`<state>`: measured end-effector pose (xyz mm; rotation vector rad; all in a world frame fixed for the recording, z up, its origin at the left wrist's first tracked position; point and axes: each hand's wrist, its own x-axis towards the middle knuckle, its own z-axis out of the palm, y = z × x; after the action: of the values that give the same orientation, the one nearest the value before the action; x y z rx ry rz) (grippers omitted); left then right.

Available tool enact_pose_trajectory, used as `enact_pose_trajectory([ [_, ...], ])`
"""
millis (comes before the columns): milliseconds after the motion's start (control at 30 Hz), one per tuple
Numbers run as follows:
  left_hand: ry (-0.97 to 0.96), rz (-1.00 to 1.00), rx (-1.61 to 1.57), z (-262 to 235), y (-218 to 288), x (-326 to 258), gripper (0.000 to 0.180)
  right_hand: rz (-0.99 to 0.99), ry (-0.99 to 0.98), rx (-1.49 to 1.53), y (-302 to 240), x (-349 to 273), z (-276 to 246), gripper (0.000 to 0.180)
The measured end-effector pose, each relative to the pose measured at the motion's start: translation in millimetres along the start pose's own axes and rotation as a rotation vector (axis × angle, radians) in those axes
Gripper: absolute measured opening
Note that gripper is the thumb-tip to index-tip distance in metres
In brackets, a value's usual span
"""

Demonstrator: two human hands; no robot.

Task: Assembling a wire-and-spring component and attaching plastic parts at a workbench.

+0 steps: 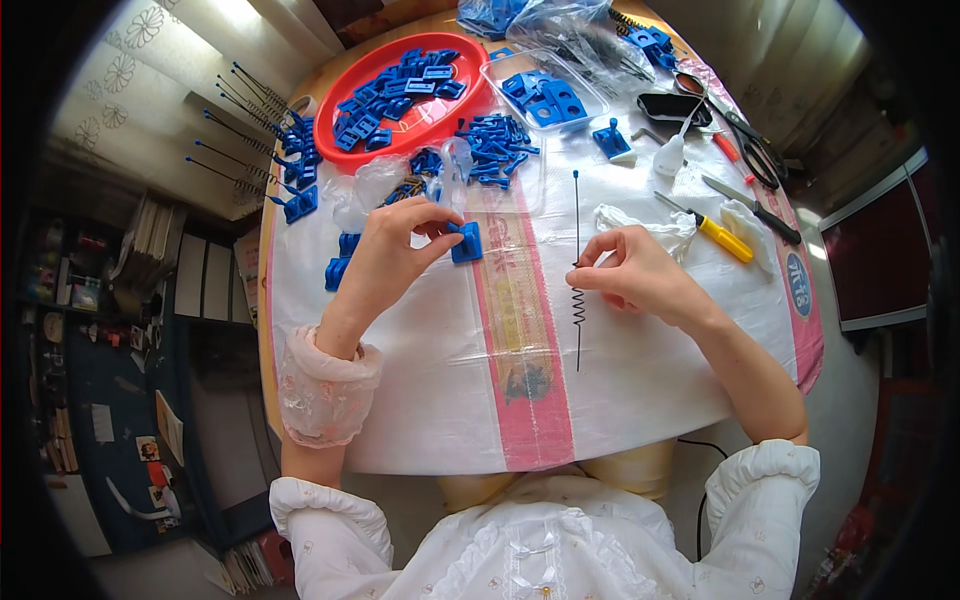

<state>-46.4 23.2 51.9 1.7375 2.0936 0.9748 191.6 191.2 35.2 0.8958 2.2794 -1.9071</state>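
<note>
Between thumb and fingers, my left hand (405, 240) pinches a small blue plastic base (467, 243) over the pink stripe of the table cover. My right hand (635, 270) grips a thin black rod with a coiled spring section (578, 308); a small blue tip tops the rod, which points away from me. The two pieces are apart. Beside my left wrist lie more blue plastic parts (338, 272), partly hidden by the hand. Several finished-looking blue bases with black spring rods (300, 160) stand at the table's far left edge.
A red basin (330, 130) holds many blue parts. Next to it are a pile of small blue pegs (495, 150) and a clear tray (600, 108) with blue plates. On the right lie a yellow-handled screwdriver (725, 237), a knife (760, 212), scissors (755, 150) and a white squeeze bottle (669, 156).
</note>
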Motion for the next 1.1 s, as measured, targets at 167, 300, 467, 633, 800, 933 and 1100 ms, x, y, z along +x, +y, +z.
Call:
enact_pose_trajectory([
  [167, 0.058, -0.025, -0.044, 8.1, -3.7, -4.4, 0.017, 0.035, 0.051, 0.010, 6.0, 3.5, 1.4, 0.030],
  [300, 0.094, -0.030, -0.061, 11.0, -6.3, -8.1, 0.016, 0.037, 0.082, -0.126, -0.6, 1.6, 6.8, 0.031],
  [467, 0.097, 0.014, -0.024, 12.2, -0.8, -13.2, 0.016, 0.013, 0.131, -0.305, -8.9, -4.8, 19.2, 0.029],
  [633, 0.054, 0.047, 0.048, 10.9, 27.8, -24.5, 0.016, -0.383, 0.277, -0.210, -2.1, -7.7, 22.5, 0.016],
  [800, 0.012, 0.123, 0.227, 16.1, 67.1, -29.8, 0.017, -0.741, 0.250, -0.127, -1.2, -12.4, 48.7, 0.013],
  [933, 0.016, 0.154, 0.276, 35.9, 76.1, -30.1, 0.017, -0.783, 0.272, -0.107, 6.4, -13.9, 56.0, 0.017],
  [1100, 0.126, 0.274, 0.496, 41.4, 95.8, -34.1, 0.018, -0.744, 0.276, 0.013, 6.3, -17.3, 55.1, 0.012],
])
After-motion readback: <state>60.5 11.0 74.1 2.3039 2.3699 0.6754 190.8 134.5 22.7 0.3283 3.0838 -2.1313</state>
